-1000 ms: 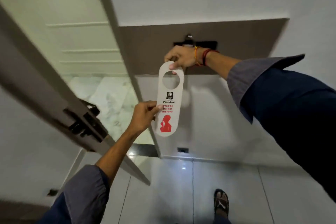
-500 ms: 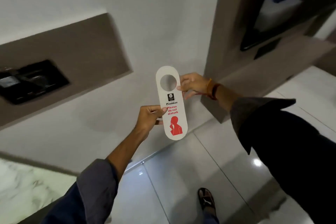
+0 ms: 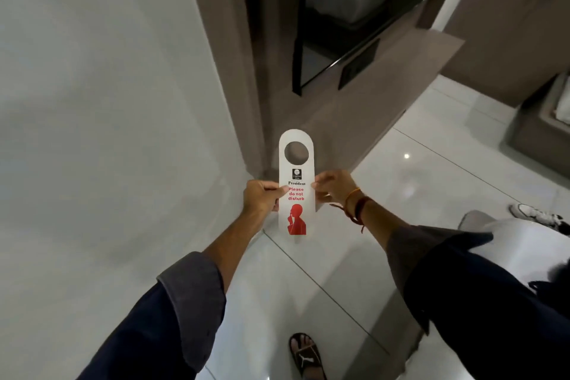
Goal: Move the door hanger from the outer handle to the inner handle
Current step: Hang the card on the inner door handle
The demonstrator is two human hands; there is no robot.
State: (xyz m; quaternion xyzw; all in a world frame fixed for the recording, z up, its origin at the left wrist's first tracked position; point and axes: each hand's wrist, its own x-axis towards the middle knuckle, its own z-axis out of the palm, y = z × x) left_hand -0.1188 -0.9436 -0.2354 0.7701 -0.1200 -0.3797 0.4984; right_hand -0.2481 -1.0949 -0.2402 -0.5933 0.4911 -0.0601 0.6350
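Note:
The white door hanger, printed "Please do not disturb" in red with a red figure and a round hole at its top, is held upright in the air in front of me. My left hand pinches its left edge at mid-height. My right hand, with orange and red threads on the wrist, pinches its right edge at the same height. No door or door handle shows in this view.
A white wall fills the left. A brown wall corner stands just behind the hanger, with a dark-framed mirror beyond it. Glossy white floor tiles lie below. My sandalled foot and a white shoe are near.
The view has swung right, away from the door and its handle toward the room. The hanger has come lower, and my right hand has slid from its top down to its right edge.

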